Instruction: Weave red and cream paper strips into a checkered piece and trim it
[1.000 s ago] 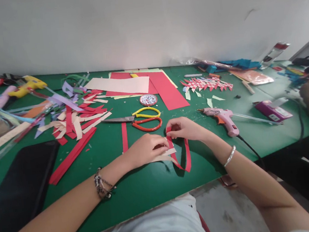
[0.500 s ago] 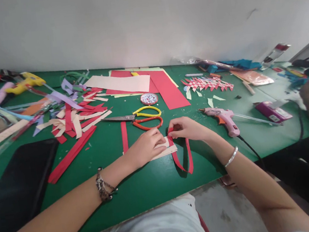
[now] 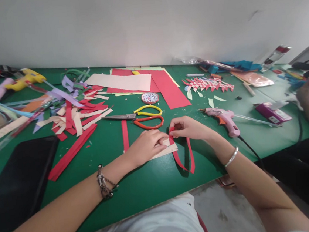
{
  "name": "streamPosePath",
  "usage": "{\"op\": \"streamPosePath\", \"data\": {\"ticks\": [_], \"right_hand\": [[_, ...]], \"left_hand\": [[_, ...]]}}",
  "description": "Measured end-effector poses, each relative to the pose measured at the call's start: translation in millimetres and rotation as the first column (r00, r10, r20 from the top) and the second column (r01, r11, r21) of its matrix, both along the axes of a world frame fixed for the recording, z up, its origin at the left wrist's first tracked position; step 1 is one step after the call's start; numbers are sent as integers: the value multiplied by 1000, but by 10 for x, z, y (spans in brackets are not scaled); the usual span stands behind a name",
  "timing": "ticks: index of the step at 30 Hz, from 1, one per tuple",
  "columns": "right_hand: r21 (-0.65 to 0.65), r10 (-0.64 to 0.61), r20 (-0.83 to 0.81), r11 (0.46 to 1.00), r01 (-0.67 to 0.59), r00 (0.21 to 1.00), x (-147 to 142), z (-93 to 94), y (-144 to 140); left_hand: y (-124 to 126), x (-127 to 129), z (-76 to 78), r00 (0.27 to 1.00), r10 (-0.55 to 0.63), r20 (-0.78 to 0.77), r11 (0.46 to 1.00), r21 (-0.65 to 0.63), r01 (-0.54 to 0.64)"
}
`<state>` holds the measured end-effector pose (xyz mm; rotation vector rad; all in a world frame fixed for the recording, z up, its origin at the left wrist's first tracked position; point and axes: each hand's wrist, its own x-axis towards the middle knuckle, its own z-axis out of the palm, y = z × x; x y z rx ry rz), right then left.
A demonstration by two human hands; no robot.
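the left hand [image 3: 148, 146] apparently part-hides cream paper [image 3: 169, 150].

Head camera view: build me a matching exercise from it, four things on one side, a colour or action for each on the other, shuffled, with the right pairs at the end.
Column one
1. Scissors
2. Left hand
3. Glue gun on the right side of the picture
4. Right hand

Column two
A. Pinching a curved red strip
B. Mostly pink
C. Yellow and orange-red at the grip end
D. Fingers on the pale strips

Right pairs: 1-C, 2-D, 3-B, 4-A
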<state>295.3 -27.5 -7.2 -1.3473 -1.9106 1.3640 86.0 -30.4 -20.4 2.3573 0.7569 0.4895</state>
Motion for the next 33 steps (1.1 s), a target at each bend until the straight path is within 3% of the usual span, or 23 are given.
{"op": "streamPosePath", "data": {"ticks": [6,17,22,33], "right_hand": [[-31,-4,-22,1000,3,1000,7,-11,10],[-60,-15,-50,998,12,999,4,5,4],[-66,-15,-57,998,11,998,-1,5,7],[-58,-42,-95,998,36,995,-31,-14,-2]], "left_hand": [[-1,0,6,999,-21,25,1000,0,21],[-44,-12,44,996,58,68,998,-19,-57],[-26,-29,44,997,18,73,1000,-18,-17],[-29,5,-4,988,82,-132,988,139,-64]]}}
